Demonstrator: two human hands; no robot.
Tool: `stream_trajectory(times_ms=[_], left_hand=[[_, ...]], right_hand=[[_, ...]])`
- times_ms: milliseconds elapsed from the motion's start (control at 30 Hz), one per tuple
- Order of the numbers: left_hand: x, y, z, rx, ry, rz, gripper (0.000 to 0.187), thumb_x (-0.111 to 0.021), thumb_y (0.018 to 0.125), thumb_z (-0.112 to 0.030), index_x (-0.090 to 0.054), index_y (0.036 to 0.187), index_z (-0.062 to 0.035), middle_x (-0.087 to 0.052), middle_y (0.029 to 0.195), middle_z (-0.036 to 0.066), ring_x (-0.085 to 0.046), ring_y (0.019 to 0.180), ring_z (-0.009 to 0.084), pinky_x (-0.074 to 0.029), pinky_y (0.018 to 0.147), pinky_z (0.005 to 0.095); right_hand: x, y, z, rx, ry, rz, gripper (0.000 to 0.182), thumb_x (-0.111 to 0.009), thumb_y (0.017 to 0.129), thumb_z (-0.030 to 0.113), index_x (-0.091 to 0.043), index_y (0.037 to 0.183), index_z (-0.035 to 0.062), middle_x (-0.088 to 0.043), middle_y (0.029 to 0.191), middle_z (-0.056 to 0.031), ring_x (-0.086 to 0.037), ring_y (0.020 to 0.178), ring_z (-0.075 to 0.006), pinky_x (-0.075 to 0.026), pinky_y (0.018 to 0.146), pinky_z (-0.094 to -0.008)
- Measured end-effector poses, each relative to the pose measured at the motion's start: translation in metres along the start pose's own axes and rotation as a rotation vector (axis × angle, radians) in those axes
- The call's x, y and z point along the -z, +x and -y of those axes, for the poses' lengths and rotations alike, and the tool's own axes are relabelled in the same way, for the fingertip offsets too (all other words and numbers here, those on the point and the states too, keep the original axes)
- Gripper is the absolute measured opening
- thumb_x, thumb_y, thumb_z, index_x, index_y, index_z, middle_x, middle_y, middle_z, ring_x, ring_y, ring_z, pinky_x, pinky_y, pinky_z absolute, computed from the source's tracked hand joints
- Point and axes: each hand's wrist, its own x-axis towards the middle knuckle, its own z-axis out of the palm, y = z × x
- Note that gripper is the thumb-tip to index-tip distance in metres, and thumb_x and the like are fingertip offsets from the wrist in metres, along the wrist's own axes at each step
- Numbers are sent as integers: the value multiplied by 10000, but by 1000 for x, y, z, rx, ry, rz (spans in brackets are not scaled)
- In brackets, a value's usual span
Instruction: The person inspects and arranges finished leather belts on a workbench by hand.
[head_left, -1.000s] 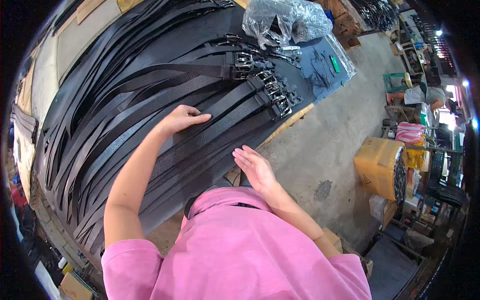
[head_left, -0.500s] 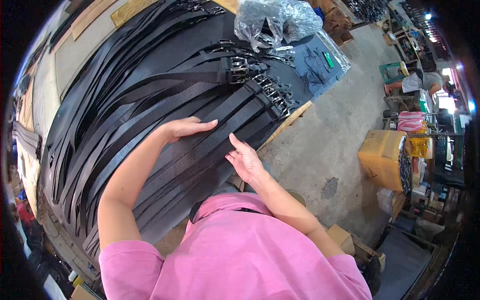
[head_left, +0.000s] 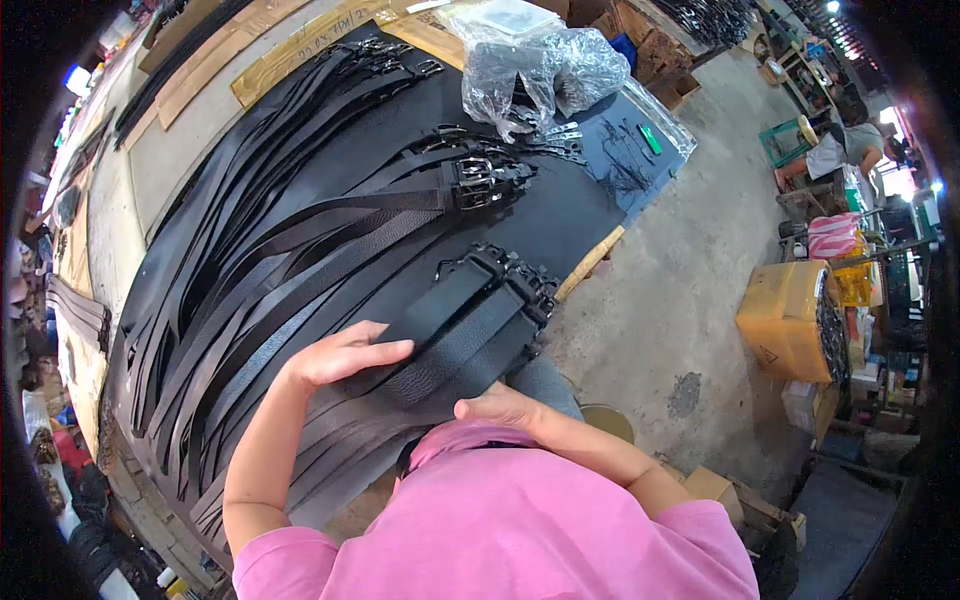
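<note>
Between my two hands is a thick bundle of black leather belts [head_left: 455, 335], its metal buckles pointing up and right near the table edge. My left hand [head_left: 345, 357] wraps the bundle's left side, thumb on top and its other fingers partly hidden. On the near right side, my right hand [head_left: 497, 405] grips the same bundle, its fingers hidden underneath. More black belts [head_left: 330, 225] fan out across the dark table on the left, and a buckled group [head_left: 485, 182] lies just beyond the bundle.
Clear plastic bags [head_left: 545, 75] and a green object [head_left: 650, 139] lie at the table's far end. Across the concrete floor [head_left: 670, 290] stands a taped cardboard box [head_left: 785, 322]. A person [head_left: 850, 150] sits at the upper right.
Both hands have closed on the belt bundle and drawn it toward my body. Its buckled end has moved down and left, away from the other buckled group.
</note>
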Motion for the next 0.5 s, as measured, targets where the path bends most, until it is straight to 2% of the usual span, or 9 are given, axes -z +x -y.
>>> stream_trajectory(times_ms=[33,67,133,200,267,300,367,433,500], left_hand=[[0,-9,-2,-33,-13,-17,630,-653,827,-451,-553,1190,55,-564,1213,100,-478,1128,156,-356,968,274],[-1,-23,-6,-62,-21,-22,656,-661,815,-463,-546,1202,53,-555,1226,103,-470,1137,158,-350,973,279],[26,-29,41,-119,-72,-1,770,-700,757,-505,-508,1245,58,-532,1260,109,-452,1167,176,-328,997,293],[47,-17,69,-180,-152,25,945,-761,659,-552,-447,1301,65,-502,1300,114,-431,1207,207,-298,1030,313],[45,-19,52,-192,-163,13,1107,-818,546,-588,-400,1337,64,-479,1326,116,-406,1250,240,-273,1056,341],[53,-18,53,-271,-51,-16,991,-758,664,-565,-394,1346,56,-476,1334,112,-417,1242,227,-288,1052,340],[30,-28,13,-233,-161,-183,828,-643,806,-531,-396,1352,40,-472,1345,99,-423,1241,211,-290,1059,334],[16,-50,-15,-270,-224,-211,697,-541,895,-479,-398,1358,23,-464,1358,88,-423,1243,198,-282,1068,328],[16,-65,-17,-362,-221,-270,700,-545,890,-474,-391,1366,16,-458,1360,97,-424,1243,219,-280,1068,327]], right_hand=[[-4,1,7,-6,-4,31,829,-777,738,338,-373,1381,4,-452,1367,-103,-410,1257,-235,-309,1050,-350],[-6,-3,17,17,-260,24,856,-798,700,383,-407,1364,11,-451,1373,-108,-414,1258,-225,-308,1050,-328],[2,1,14,-447,-371,89,882,-802,671,437,-429,1348,13,-453,1373,-113,-414,1262,-229,-305,1054,-322],[3,9,16,-430,-507,133,870,-794,672,460,-445,1331,12,-457,1366,-127,-416,1257,-236,-311,1050,-324],[-10,29,33,78,-698,152,820,-776,704,452,-454,1313,7,-461,1353,-149,-423,1242,-246,-326,1037,-335],[-16,32,41,329,-787,160,796,-767,719,448,-459,1305,5,-464,1346,-159,-426,1234,-252,-334,1031,-340],[-22,32,51,338,-744,151,805,-764,728,436,-438,1321,-1,-475,1328,-158,-415,1239,-255,-327,1040,-349],[-32,32,65,296,-641,206,939,-715,696,593,-413,1338,-22,-419,1390,-186,-375,1293,-305,-271,1088,-346],[-47,17,92,302,-712,274,921,-640,740,642,-421,1326,-33,-447,1365,-188,-408,1266,-304,-297,1071,-349]])
